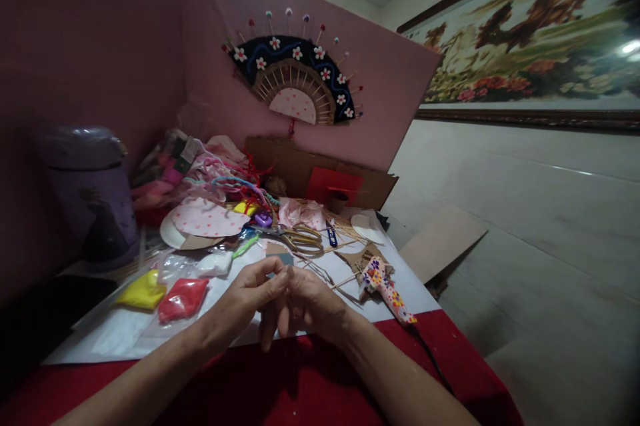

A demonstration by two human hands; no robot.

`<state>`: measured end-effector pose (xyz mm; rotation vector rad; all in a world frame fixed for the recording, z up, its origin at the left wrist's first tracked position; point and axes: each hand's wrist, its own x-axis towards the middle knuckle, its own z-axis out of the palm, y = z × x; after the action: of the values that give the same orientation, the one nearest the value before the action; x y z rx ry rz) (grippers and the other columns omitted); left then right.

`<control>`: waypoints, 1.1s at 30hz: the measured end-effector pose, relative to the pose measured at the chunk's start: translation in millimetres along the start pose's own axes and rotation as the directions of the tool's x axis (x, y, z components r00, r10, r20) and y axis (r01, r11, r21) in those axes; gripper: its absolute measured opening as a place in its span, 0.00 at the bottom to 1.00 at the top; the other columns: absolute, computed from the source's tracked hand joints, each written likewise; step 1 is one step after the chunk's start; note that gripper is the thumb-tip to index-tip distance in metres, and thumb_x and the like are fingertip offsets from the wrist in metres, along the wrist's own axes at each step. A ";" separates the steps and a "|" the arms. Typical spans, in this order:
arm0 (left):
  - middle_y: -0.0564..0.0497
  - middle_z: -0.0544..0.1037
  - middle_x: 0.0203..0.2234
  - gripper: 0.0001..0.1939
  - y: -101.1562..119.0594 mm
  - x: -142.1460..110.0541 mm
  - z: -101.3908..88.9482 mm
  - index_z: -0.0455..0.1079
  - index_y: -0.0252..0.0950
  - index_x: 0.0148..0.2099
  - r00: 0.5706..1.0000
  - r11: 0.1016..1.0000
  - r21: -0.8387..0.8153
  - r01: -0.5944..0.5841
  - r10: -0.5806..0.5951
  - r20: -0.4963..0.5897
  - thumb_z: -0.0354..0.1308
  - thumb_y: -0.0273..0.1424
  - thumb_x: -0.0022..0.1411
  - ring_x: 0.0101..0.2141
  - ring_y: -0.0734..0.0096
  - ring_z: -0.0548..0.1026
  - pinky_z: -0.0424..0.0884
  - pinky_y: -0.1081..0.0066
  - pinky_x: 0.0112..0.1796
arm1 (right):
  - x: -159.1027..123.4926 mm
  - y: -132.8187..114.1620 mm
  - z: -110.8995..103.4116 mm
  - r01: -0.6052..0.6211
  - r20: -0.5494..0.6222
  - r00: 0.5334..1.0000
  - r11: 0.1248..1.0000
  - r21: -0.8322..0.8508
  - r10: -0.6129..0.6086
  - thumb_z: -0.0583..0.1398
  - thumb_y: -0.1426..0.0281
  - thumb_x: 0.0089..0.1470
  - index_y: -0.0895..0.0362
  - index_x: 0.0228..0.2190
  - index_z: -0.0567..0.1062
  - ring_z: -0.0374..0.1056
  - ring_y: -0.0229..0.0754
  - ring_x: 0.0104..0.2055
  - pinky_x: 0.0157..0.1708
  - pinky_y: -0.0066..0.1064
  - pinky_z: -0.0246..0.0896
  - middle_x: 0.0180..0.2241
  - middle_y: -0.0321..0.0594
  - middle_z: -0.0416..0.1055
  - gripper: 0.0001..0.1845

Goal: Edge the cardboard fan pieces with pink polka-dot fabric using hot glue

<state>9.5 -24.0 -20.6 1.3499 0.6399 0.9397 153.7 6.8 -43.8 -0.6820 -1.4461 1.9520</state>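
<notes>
My left hand (257, 287) and my right hand (317, 303) meet over the front of the white sheet (115, 336). Thumbs and fingers of both are pinched together at the tips, and whatever they hold is too small or hidden to make out. Just beyond them lies a small grey-blue and brown piece of card (280, 253). To the right, a flower-patterned glue gun (387, 289) rests on cut cardboard (353, 256). Gold-handled scissors (304, 239) lie behind my hands, beside a dark blue utility knife (331, 234). Bags of red clay (183, 299) and yellow clay (143, 291) are at left.
A decorated fan (297, 53) hangs on the pink panel (380, 106). Pink cloth, pipe cleaners (235, 183) and thin sticks pile up at the back. A purple canister (95, 206) stands left. Red cloth (450, 346) covers the near edge; the glue gun's cord (433, 356) crosses it.
</notes>
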 end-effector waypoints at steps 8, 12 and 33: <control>0.49 0.76 0.16 0.13 1.5 -0.9 2.1 0.58 0.36 0.32 1.000 1.000 -0.024 -0.010 0.010 -0.011 0.48 0.41 0.63 0.11 0.75 0.68 0.62 0.79 0.11 | -0.2 -2.6 4.1 0.019 0.041 0.999 1.000 0.020 -0.020 0.57 0.43 0.45 0.59 0.32 0.66 0.61 0.33 0.15 0.16 0.21 0.43 0.14 0.32 0.67 0.30; 0.48 0.76 0.16 0.14 -0.1 -1.4 1.8 0.58 0.36 0.32 1.000 0.999 -0.029 -0.015 0.015 0.005 0.46 0.41 0.64 0.11 0.75 0.68 0.61 0.79 0.12 | 0.5 -3.2 3.4 0.030 0.041 0.999 1.000 0.009 -0.030 0.58 0.44 0.45 0.59 0.31 0.66 0.60 0.33 0.14 0.15 0.21 0.43 0.14 0.33 0.68 0.29; 0.47 0.77 0.16 0.11 -4.3 2.6 0.6 0.59 0.36 0.32 0.995 0.971 -0.238 -0.002 0.025 0.094 0.44 0.36 0.65 0.11 0.73 0.69 0.61 0.80 0.10 | 0.8 -0.1 3.1 -0.055 0.185 0.983 0.979 0.198 0.018 0.56 0.44 0.47 0.62 0.37 0.68 0.71 0.43 0.19 0.24 0.29 0.62 0.15 0.36 0.71 0.33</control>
<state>12.2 -21.9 -24.4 1.1789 0.4294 0.9253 151.0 5.4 -42.9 -0.4514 -1.3212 2.2020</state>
